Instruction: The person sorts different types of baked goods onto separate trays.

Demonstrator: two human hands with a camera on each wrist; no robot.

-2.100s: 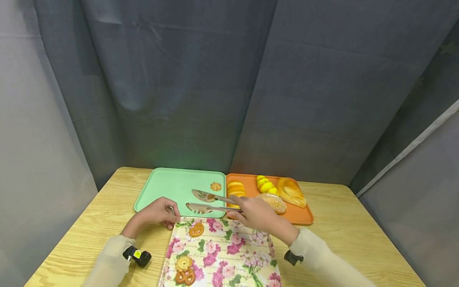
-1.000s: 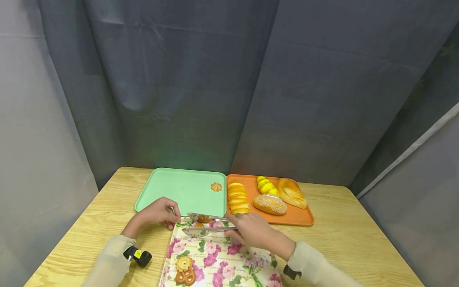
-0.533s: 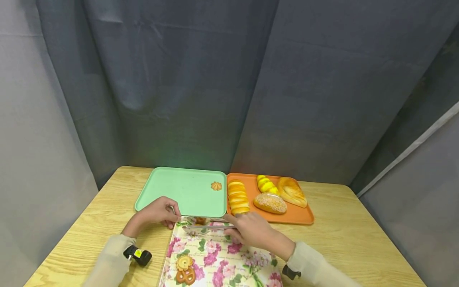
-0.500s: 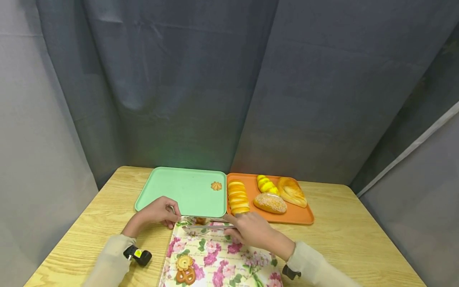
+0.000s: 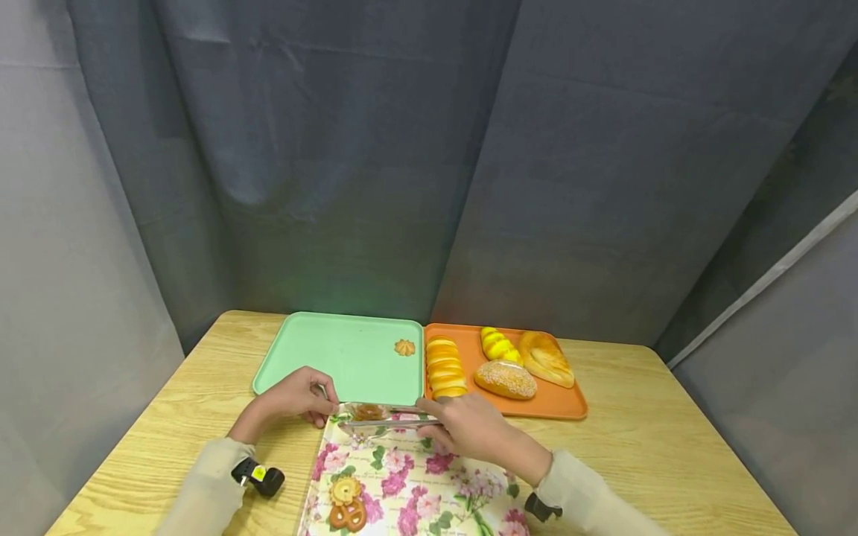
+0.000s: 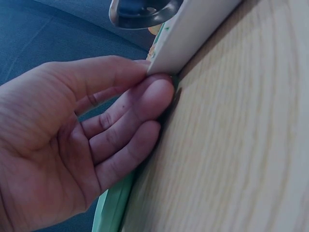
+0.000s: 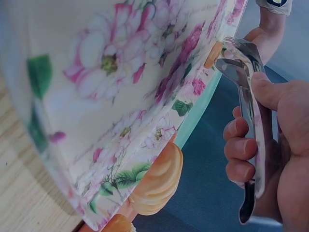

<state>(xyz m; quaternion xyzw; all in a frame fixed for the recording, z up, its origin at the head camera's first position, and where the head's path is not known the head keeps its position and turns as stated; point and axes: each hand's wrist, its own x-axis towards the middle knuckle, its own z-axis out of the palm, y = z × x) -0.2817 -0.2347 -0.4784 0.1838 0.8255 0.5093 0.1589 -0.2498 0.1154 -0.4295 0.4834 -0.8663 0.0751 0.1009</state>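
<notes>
My left hand [image 5: 298,394] pinches the far left corner of a flower-patterned tray [image 5: 409,487] between thumb and fingers, as the left wrist view shows. In my right hand [image 5: 476,432] is a pair of metal tongs [image 5: 392,423], gripped with thumb on one arm and fingers curled round the other. The tongs' tips lie low at the tray's far left edge, around a brown baked piece [image 5: 367,412] that they partly hide; in the right wrist view a cookie [image 7: 213,54] shows beside the tips. A round cookie [image 5: 345,490] and a pretzel [image 5: 347,515] lie at the tray's near left.
Behind the flowered tray stand a green tray [image 5: 335,357] bearing one small cookie [image 5: 404,348] and an orange tray [image 5: 570,406]. The orange one carries a ridged loaf [image 5: 445,365], a yellow bread [image 5: 500,345], a seeded bun [image 5: 506,380] and a flat golden pastry [image 5: 546,359].
The tongs have come from over the green tray's near edge down to the flowered tray's far left edge, and their arms have drawn closer together. My left hand has stayed at the corner.
</notes>
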